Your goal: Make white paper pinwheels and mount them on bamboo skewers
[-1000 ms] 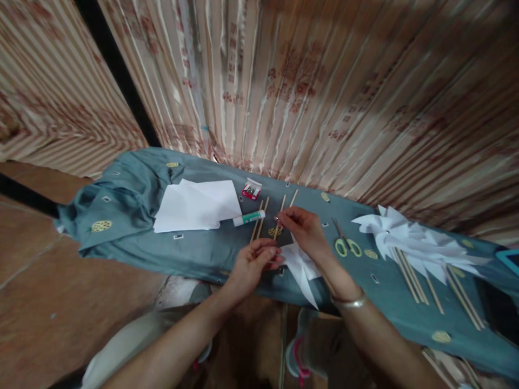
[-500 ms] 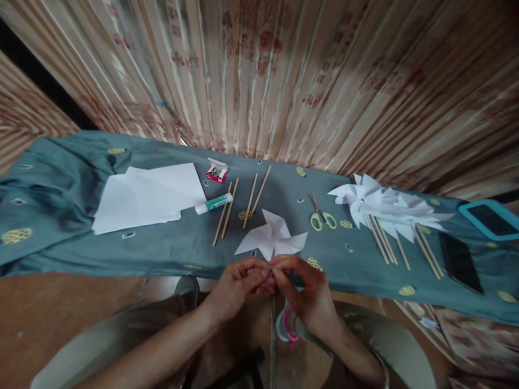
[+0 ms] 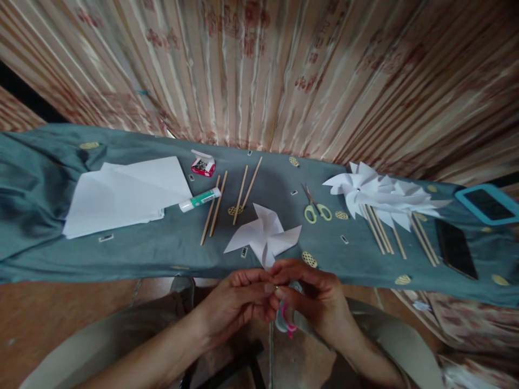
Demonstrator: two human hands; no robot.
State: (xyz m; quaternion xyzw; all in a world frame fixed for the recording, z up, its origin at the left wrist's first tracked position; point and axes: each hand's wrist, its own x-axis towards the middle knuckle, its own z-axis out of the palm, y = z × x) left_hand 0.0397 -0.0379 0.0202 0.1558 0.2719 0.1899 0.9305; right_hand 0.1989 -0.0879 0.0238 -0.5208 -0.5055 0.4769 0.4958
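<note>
Flimsy little thing, this white paper pinwheel [image 3: 265, 235]. It's flat on the worktop [image 3: 267, 186] near its front edge; call it the centre of the clock. I'd expect it to weigh next to nothing, slide easily and crease if squeezed. Best place to grab it is probably the folded middle, where the layers stack up; the blade tips look like they'd bend.

The left hand [image 3: 239, 300] is around 7 o'clock and the right hand [image 3: 316, 292] between 4 and 5, with their fingertips meeting at 6. The right fingers look pinched on a tiny shiny bit [image 3: 276, 288], too small to identify. The left fingers are bunched narrow right against it; can't tell if they're gripping too, or if either hand touches the near blade.

Biggest change is from a second ago: back then the right hand was up by the wooden sticks [image 3: 233, 197] (about 11 o'clock) and its arm covered part of the pinwheel. Now both hands are together and the whole thing is nearly uncovered. Half a second ago they were already together, but the shiny bit shows more clearly now. Camera's swung round too.
</note>
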